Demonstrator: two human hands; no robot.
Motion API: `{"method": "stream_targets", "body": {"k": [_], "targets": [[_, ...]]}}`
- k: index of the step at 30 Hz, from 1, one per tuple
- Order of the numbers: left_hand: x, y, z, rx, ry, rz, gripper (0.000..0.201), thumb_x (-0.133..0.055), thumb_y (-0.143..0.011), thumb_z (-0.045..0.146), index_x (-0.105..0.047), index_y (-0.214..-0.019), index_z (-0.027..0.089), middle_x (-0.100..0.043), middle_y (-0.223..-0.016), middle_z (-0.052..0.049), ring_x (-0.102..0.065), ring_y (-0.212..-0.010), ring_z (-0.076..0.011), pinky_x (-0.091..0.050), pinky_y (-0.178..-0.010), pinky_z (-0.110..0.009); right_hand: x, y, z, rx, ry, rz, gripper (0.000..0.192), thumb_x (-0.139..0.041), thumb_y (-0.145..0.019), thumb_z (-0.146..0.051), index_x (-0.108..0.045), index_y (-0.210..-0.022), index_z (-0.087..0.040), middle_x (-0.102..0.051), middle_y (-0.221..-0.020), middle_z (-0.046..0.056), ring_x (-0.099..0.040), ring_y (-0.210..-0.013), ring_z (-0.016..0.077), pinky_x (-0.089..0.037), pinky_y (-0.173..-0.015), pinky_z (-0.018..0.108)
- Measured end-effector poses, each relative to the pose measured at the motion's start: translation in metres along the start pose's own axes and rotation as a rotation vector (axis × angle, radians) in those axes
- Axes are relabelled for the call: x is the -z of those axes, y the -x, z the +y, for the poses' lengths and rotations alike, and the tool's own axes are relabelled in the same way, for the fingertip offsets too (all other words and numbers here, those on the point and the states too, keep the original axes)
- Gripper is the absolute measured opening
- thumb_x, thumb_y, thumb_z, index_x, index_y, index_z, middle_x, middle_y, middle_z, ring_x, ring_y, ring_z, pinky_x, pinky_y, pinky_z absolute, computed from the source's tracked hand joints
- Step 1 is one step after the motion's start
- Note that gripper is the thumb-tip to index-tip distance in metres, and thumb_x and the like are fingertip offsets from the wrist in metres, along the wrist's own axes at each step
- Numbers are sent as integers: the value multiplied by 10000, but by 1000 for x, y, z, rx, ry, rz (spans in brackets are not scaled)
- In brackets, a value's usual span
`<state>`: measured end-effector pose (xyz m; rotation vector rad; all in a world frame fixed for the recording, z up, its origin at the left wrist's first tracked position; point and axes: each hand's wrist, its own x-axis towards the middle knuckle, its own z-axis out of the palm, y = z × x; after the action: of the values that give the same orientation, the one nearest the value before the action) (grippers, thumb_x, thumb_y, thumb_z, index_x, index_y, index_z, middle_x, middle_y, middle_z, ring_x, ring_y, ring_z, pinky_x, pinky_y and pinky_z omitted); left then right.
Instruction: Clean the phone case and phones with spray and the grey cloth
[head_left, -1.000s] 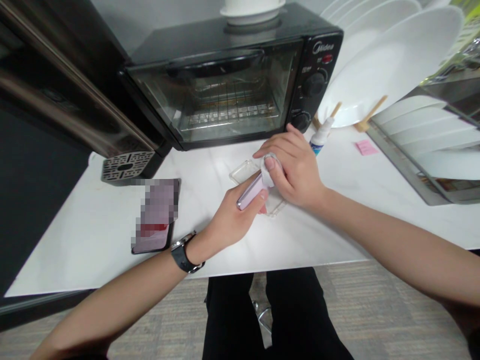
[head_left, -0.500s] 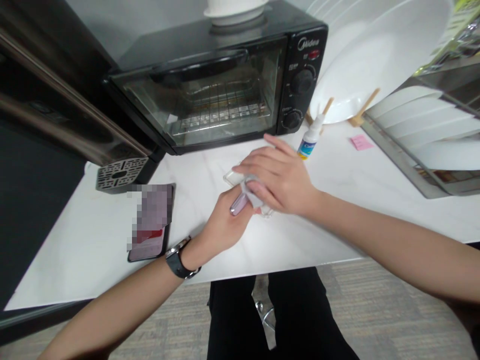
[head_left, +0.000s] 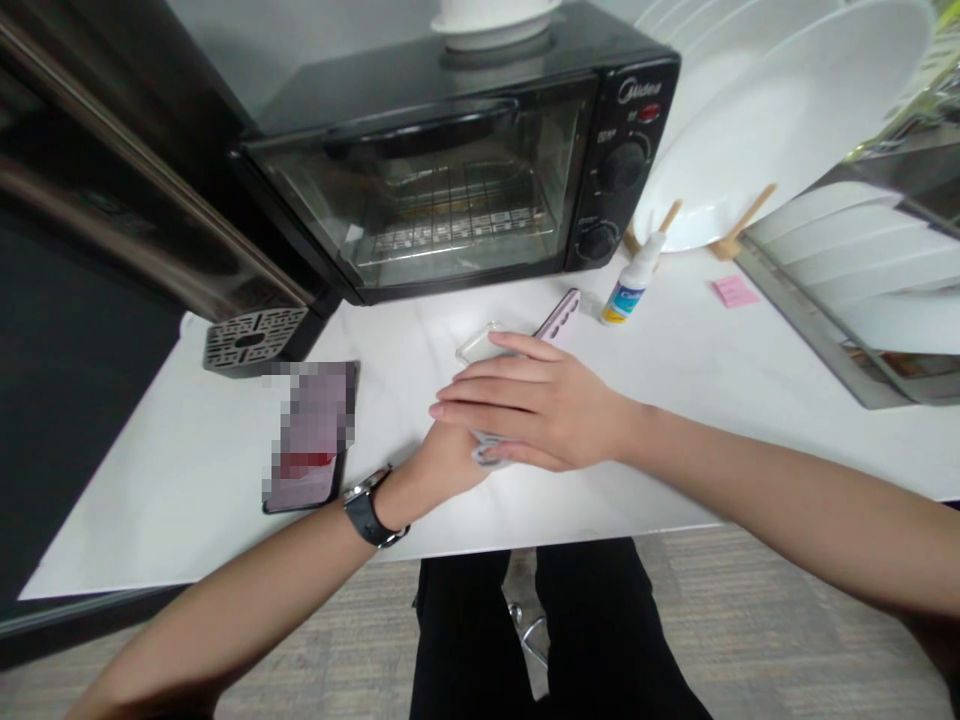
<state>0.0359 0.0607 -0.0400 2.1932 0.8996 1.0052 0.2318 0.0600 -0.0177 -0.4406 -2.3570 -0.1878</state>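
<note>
Off to the left of both hands there's a dark phone [head_left: 311,440] lying flat on the white desk [head_left: 187,470]. The left hand [head_left: 442,465], watch [head_left: 369,508] on its wrist, is mostly buried under the right one, so can't tell if it's closed. The right hand [head_left: 529,412] lies over it, fingers stretched out flat, pressing on a pinkish phone [head_left: 556,318] that pokes out past its knuckles. A clear case [head_left: 480,345] sits just beyond, and a small bottle [head_left: 630,290] further right.

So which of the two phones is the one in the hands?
The pale purple phone, poking out past the right hand near the toaster oven. The dark phone lies untouched, flat on the counter, left of the left hand.
</note>
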Motion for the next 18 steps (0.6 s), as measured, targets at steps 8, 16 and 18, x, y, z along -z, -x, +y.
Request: {"method": "stream_targets", "body": {"k": [8,16,18], "targets": [[-2,-7,4,100,142,-37,119,-675,-940,355,-683,-889,248,-682,-801,-25,-706,-834,-265,-631,-745,-401,1,4,9,-121,69,37,494,-399,-1199,-460,-637,-1537,-188,-788,-1385,78,-687,-1344,209,-370,-1348,497],[9,-14,34,326,334,-60,287,-633,-1061,399,-658,-858,198,-680,-744,13,-606,-668,-142,-524,-672,-275,8,11,39,-546,196,312,439,-352,-1184,-391,-714,-1397,-267,-803,-1307,54,-680,-1368,289,-250,-1393,658],[8,-14,32,316,328,-68,309,-624,-1064,406,-655,-839,196,-683,-743,8,-615,-668,-143,-522,-673,-276,7,10,37,-520,147,284,450,-346,-1184,-414,-669,-1455,-257,-788,-1353,71,-678,-1382,296,-246,-1393,673]]}}
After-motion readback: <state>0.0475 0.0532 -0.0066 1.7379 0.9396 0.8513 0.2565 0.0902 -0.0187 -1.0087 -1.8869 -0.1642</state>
